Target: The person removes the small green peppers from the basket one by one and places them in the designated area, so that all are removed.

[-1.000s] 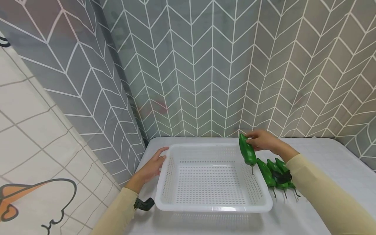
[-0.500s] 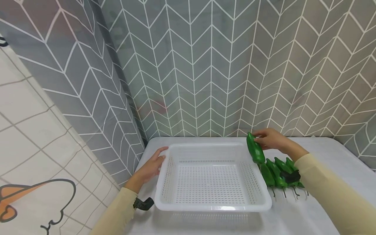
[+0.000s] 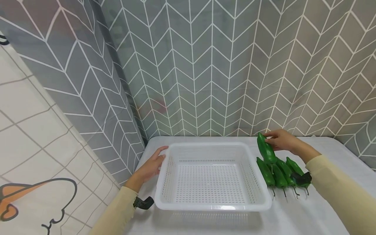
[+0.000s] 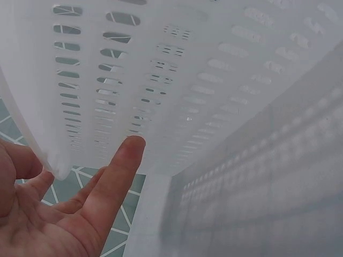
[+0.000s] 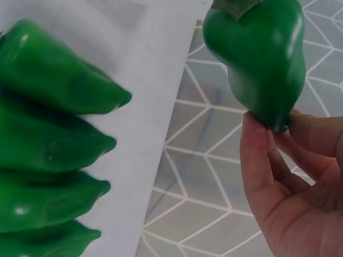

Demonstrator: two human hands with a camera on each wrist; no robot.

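Note:
My right hand pinches a large green chili pepper by its narrow tip, its stem end hanging down. Below it, several more green peppers lie side by side on the white table, stems toward me. In the right wrist view, the pinched pepper hangs apart from the row. On the other side, my left hand grips the left rim of a white perforated plastic basket. In the left wrist view, one finger reaches along the basket's outer wall. Nothing lies inside the basket.
The white table ends at a grey patterned curtain right behind the basket. A white checked cloth with a cartoon print hangs at the left. A black wrist strap shows at each sleeve.
My right hand has moved right with its pepper, from above the basket's right side to above the row of peppers. The left hand and the basket stay put.

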